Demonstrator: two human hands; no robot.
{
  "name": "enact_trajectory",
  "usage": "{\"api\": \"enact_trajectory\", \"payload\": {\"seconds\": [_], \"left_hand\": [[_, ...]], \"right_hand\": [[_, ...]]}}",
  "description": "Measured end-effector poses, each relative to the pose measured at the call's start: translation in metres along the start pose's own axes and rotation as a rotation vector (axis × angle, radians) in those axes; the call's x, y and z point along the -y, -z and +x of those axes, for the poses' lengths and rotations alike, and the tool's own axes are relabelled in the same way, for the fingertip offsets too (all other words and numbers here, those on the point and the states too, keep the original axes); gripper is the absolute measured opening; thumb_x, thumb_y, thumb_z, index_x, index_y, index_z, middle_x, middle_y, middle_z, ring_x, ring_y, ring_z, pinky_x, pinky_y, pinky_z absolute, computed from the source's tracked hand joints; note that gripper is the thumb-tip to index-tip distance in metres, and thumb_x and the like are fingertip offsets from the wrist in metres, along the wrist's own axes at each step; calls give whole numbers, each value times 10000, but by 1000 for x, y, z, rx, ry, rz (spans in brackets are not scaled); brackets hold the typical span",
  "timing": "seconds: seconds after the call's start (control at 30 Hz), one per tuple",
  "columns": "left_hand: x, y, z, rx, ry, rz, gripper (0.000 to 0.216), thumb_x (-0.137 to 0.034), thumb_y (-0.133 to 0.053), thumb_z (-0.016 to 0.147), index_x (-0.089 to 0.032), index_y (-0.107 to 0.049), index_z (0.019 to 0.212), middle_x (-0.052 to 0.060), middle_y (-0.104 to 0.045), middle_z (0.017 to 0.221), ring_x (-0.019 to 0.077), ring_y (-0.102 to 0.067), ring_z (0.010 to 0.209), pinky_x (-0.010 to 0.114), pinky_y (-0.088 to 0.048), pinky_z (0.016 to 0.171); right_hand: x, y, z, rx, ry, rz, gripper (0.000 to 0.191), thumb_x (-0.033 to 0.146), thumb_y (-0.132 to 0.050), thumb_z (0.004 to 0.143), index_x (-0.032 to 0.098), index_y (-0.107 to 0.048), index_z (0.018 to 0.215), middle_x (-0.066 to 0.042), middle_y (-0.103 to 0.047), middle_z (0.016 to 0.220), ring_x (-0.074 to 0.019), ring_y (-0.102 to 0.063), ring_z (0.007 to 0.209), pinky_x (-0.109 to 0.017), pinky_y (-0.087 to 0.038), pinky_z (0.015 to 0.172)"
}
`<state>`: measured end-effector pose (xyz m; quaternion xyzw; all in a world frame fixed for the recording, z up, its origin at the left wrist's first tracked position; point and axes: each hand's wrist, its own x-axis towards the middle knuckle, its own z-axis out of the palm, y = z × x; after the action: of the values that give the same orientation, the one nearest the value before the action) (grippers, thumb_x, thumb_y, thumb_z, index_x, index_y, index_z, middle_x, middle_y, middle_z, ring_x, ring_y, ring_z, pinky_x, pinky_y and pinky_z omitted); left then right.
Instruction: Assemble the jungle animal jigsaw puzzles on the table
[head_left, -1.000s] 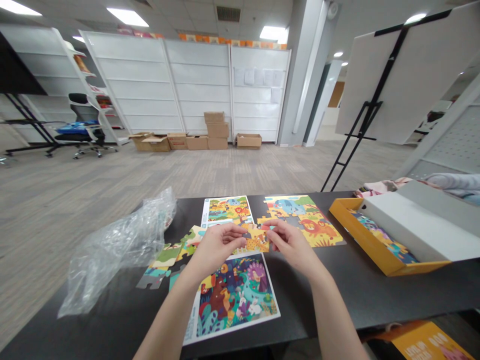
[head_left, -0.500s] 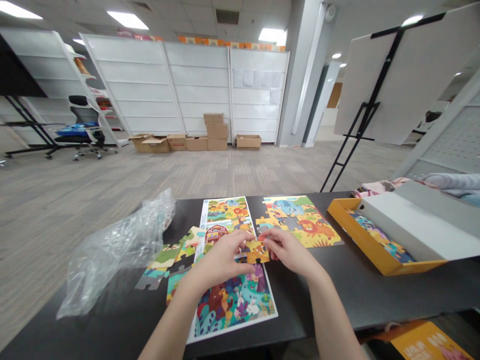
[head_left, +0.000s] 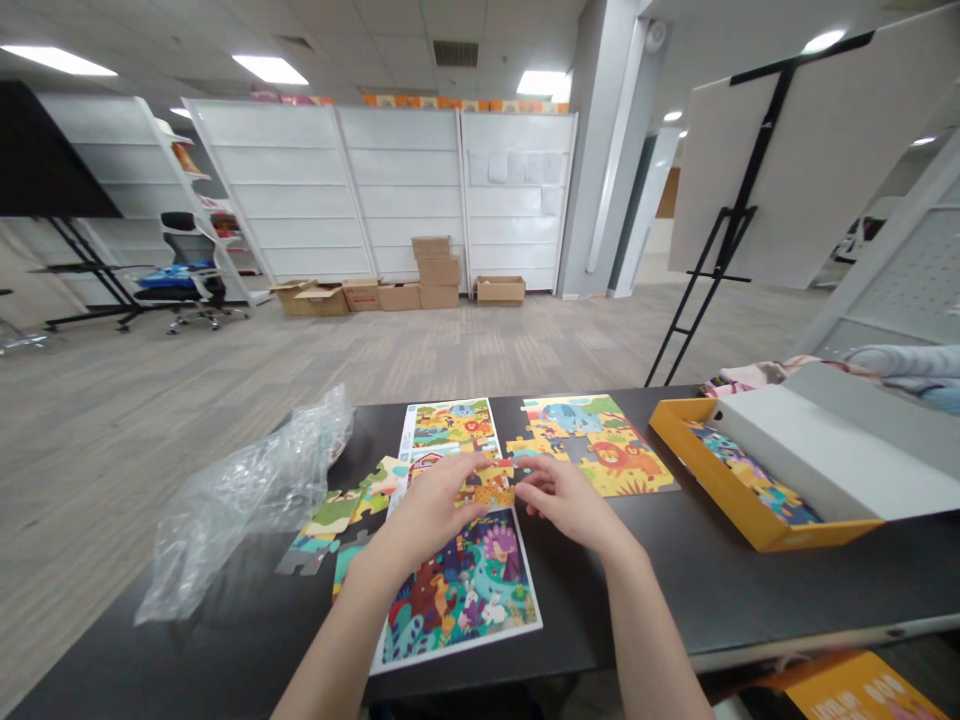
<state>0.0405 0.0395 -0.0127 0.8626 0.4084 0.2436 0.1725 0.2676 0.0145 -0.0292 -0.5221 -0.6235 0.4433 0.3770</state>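
My left hand (head_left: 435, 508) is closed on a yellow puzzle piece (head_left: 495, 488) with a spotted animal on it, held over the printed picture sheet (head_left: 484, 625). Close to the piece's right edge is my right hand (head_left: 566, 497), its thumb and index finger apart; contact is hard to make out. To the right of the sheet lies a partly joined jigsaw puzzle (head_left: 630, 455) with an elephant and lions, and a gap in its middle. Loose puzzle pieces (head_left: 334, 512) overlap one another left of the sheet, partly behind my left forearm.
A crumpled clear plastic bag (head_left: 247, 490) lies on the black table (head_left: 570, 610) at the left. At the right stands an open yellow box (head_left: 750, 500) holding more pieces, its lid folded back. Folded cloths (head_left: 757, 376) sit behind it.
The piece has shifted slightly left and up with my left hand. My right fingers, formerly gripping its right side, have loosened and opened. The whole view has tilted slightly up.
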Motion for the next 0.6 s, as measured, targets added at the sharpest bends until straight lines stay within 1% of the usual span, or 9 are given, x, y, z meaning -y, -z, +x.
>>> {"api": "enact_trajectory", "payload": {"seconds": [0.07, 0.2, 0.3, 0.4, 0.53, 0.6], "left_hand": [[-1, -4, -1, -14, -15, -8, 479, -209, -731, 813, -242, -593, 1270, 91, -647, 1350, 288, -585, 1263, 462, -460, 1070], [-6, -12, -1, -48, -73, -43, 500, -191, -725, 821, -254, -570, 1292, 76, -637, 1360, 268, -583, 1265, 454, -452, 1086], [-9, -14, -1, -64, -74, -67, 540, -191, -745, 805, -252, -557, 1307, 72, -641, 1351, 266, -592, 1250, 444, -461, 1080], [-11, -12, 1, -60, -21, -117, 567, -233, -769, 789, -259, -556, 1313, 60, -677, 1275, 258, -655, 1138, 419, -518, 1004], [-12, -8, 3, -54, 84, -222, 461, -213, -689, 846, -236, -572, 1291, 40, -731, 1131, 203, -718, 922, 355, -578, 862], [-13, -6, 2, -46, 89, -245, 433, -208, -684, 845, -230, -587, 1266, 38, -736, 1108, 195, -720, 886, 345, -584, 832]], "right_hand": [[3, 1, -1, -6, -2, 45, 391, 243, -619, 833, 137, -597, 1209, -42, -717, 839, -134, -647, 628, -274, -507, 626], [8, 6, -4, 25, -14, 97, 390, 162, -622, 788, 139, -637, 1177, 6, -682, 713, -121, -606, 580, -267, -488, 621], [9, 9, -6, 19, -24, 102, 367, 142, -626, 773, 145, -665, 1138, 14, -672, 685, -115, -580, 557, -265, -476, 609], [8, 10, -5, -7, -52, 104, 318, 136, -623, 776, 146, -671, 1090, 0, -687, 710, -111, -569, 548, -263, -469, 592], [6, 10, -5, -22, -71, 100, 250, 141, -614, 791, 143, -665, 1036, -17, -702, 749, -107, -568, 548, -262, -472, 585], [6, 10, -6, -17, -62, 92, 231, 151, -610, 801, 143, -663, 1025, -26, -708, 767, -108, -572, 554, -262, -474, 584]]}}
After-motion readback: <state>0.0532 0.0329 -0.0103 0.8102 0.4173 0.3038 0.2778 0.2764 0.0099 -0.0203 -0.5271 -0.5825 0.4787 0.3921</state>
